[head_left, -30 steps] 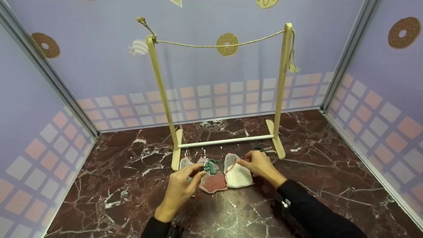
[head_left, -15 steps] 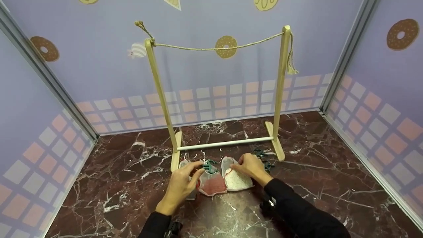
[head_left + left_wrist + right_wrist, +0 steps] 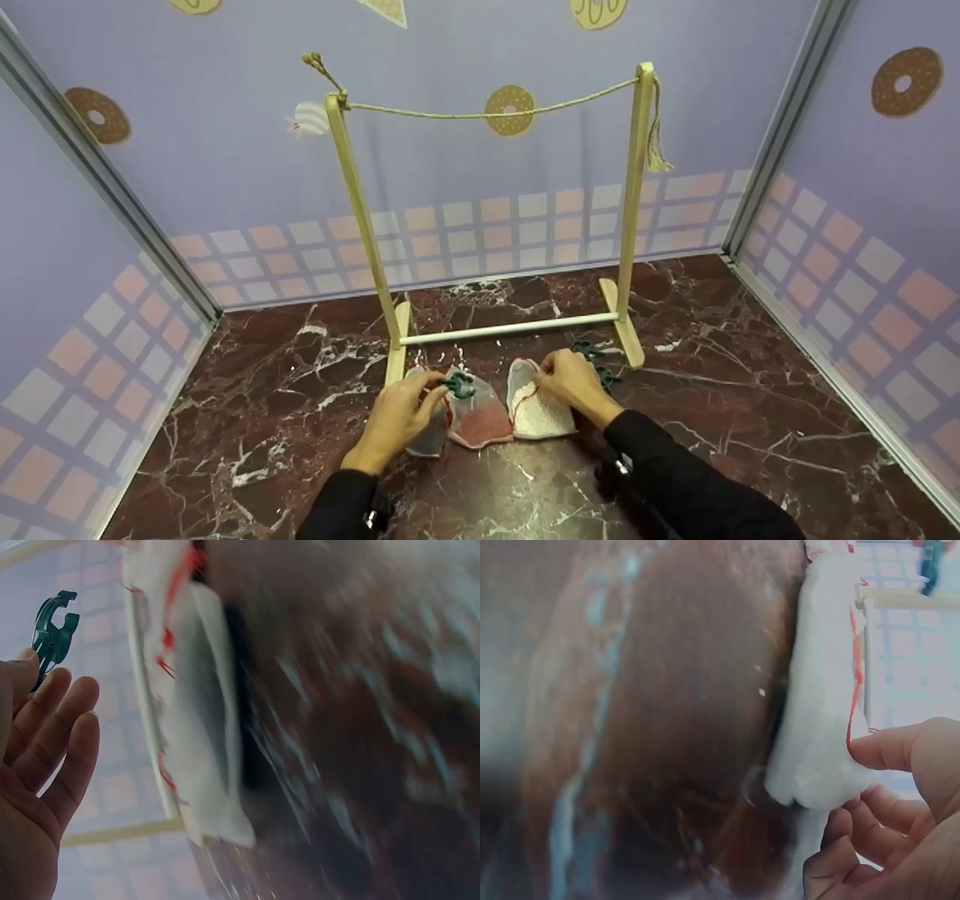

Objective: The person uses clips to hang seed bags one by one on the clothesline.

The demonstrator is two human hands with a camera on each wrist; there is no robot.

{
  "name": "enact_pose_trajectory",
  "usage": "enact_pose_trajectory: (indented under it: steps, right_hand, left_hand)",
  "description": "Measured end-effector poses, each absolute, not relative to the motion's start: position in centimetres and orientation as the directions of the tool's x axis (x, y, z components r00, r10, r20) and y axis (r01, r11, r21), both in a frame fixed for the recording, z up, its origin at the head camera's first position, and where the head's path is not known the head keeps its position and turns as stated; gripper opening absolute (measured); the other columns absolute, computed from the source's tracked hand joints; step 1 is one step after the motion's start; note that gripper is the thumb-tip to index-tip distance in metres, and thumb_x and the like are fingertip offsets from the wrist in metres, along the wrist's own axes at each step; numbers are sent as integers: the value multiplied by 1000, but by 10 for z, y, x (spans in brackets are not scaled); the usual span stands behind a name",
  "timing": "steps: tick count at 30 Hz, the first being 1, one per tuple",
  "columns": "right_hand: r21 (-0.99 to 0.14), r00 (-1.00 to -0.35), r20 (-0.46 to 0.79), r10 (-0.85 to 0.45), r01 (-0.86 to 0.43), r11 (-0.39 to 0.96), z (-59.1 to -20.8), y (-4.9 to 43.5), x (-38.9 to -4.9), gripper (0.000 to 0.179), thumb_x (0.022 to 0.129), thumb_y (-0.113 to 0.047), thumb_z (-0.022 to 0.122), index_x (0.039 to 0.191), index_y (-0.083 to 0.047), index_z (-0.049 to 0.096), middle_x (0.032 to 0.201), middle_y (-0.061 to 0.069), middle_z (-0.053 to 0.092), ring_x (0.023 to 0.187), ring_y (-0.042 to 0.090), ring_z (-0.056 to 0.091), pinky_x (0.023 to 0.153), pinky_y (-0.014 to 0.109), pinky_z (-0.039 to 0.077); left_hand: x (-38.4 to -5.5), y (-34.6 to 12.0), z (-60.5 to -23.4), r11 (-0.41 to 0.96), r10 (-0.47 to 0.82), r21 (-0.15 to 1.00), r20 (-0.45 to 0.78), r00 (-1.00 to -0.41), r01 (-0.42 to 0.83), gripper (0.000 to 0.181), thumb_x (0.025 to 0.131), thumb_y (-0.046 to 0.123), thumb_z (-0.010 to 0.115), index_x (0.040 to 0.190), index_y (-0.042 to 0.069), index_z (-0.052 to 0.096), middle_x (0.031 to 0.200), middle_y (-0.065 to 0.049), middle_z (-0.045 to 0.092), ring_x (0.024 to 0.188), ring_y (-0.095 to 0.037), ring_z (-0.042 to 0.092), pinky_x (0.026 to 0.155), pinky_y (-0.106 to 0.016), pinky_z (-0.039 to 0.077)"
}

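Between thumb and forefinger, my left hand (image 3: 401, 411) pinches a green plastic clip (image 3: 459, 385) with a hooked, open-ended shape (image 3: 54, 634). The clip is above the top of a sheer pouch with red filling (image 3: 481, 421). My right hand (image 3: 576, 382) pinches the upper right edge of a white-filled pouch (image 3: 545, 415), its thumb at the red string in the right wrist view. A grey-looking pouch (image 3: 429, 439) lies at the left, partly hidden by my left hand. All three lie side by side.
Behind the pouches stands a wooden frame (image 3: 632, 210) with a sagging rope (image 3: 450, 115) across its top and a pale crossbar (image 3: 510, 328) low down. More green clips (image 3: 607, 375) lie beside my right hand. Patterned panels (image 3: 480, 172) enclose the dark marbled table (image 3: 262, 397).
My left hand has moved left with the green clip, uncovering more of the red-filled pouch. My right hand has shifted slightly left on the white-filled pouch, and the clips behind it show more.
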State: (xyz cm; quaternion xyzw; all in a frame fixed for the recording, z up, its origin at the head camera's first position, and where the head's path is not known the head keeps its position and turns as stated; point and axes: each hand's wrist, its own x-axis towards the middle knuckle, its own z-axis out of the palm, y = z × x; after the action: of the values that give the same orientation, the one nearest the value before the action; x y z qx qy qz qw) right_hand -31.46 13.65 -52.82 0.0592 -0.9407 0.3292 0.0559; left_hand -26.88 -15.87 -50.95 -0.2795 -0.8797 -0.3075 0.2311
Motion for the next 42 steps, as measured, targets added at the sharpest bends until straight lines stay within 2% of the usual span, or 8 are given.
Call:
enact_pose_trajectory:
  steps: [6,12,18,19,23,27,32,42]
  right_hand:
    - [-591,-976,174,-132,-211,778,-509,145,-315,16,84,-20,78,70,-15,73,65,-6,65,57,13,55,57,37,48]
    - [-603,-969,144,-200,-246,759,-471,149,-316,12,89,-19,75,80,-11,78,71,-2,71,59,14,60,58,33,51]
    - [-580,-955,170,-243,-296,759,-424,156,-320,15,95,-18,70,92,-5,77,76,3,73,57,12,60,54,32,54]
    - [-565,-953,179,-245,-303,767,-418,158,-322,15,95,-19,70,93,-6,77,76,2,73,56,12,60,59,31,54]
    - [-513,-945,223,-240,-323,796,-393,168,-330,16,96,-20,70,94,-6,77,76,4,73,55,12,59,60,33,54]
    - [-524,-952,225,-206,-297,798,-366,180,-336,18,99,-17,66,100,-1,74,81,10,73,55,14,60,49,28,53]
    - [-524,-940,294,-173,-310,793,-327,194,-345,20,101,-10,60,109,4,71,90,18,73,56,18,61,45,23,50]
    - [-415,-844,529,-90,-350,840,-259,202,-360,19,100,-12,61,107,1,72,101,18,74,79,29,72,69,40,61]
  left_hand:
    - [-276,-159,-490,663,368,417,542,-756,622,15,97,15,70,109,7,71,99,-4,74,82,-19,71,72,-35,60]
    - [-287,-150,-442,672,432,327,555,-710,664,16,99,14,65,113,6,68,98,-4,71,74,-17,65,69,-33,59]
    - [-305,-140,-388,675,476,243,577,-663,696,19,101,14,63,116,3,67,100,-9,70,77,-20,66,73,-33,59]
    - [-308,-139,-380,674,485,227,582,-653,703,19,101,14,63,116,2,67,101,-9,71,77,-20,66,73,-33,60]
    - [-317,-131,-351,653,525,194,579,-623,732,19,102,13,62,116,0,66,99,-10,70,71,-19,65,66,-30,58]
    - [-326,-123,-325,641,570,158,557,-604,751,22,104,14,58,118,-1,65,99,-11,69,67,-19,62,62,-28,56]
    - [-336,-114,-292,659,574,119,557,-600,742,25,106,16,53,120,-2,63,103,-14,68,67,-22,60,61,-30,55]
    - [-344,-89,-223,732,443,123,661,-605,670,27,105,22,56,116,0,64,105,-13,69,81,-26,66,75,-36,58]
